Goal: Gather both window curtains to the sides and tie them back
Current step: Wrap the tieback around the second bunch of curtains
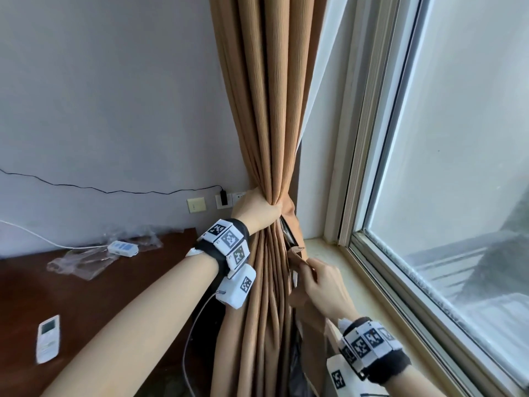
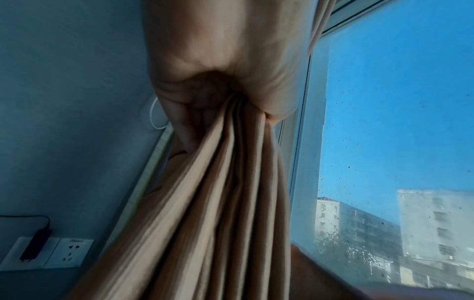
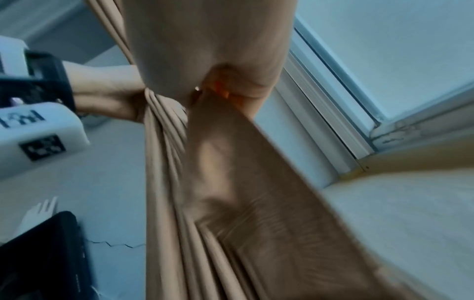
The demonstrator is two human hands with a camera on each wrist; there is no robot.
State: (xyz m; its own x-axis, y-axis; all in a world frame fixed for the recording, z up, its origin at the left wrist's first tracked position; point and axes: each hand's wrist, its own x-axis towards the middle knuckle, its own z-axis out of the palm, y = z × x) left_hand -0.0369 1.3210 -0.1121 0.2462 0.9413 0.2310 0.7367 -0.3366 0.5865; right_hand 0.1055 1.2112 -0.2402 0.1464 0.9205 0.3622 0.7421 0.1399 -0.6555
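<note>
curtain (image 1: 269, 116): tan, gathered into one vertical bundle at the left side of the window (image 1: 458, 138), between wall (image 1: 114, 96) and window frame; long axis runs up-down.
cinch point: bundle is squeezed narrow at about socket height, folds fan out again below it.
left hand (image 1: 254, 212): wrapped round the bundle at the cinch; fingers curled tight round the fabric, thumb side toward the window, no gap showing in the left wrist view.
tieback (image 1: 299, 255): same tan cloth, a flat strip just right of the bundle and below the left hand; its far end goes behind the curtain toward the wall side, attachment hidden.
right hand (image 1: 323, 285): below and right of the cinch, near the sill (image 1: 352, 270); fingers pinch the strip's free end, nearly closed on it.
key relation: strip lies up and left of the right fingers, crossing the bundle's axis; right hand is nearer the strip, left hand nearer the cinch.
likely step: wrap strip round the bundle at the left-hand grip, then fasten; fastener not clear.
second curtain: not in view.
table (image 1: 128, 296): left of the curtain, carries two remotes (image 1: 48, 342) and clear plastic (image 1: 86, 260).
</note>
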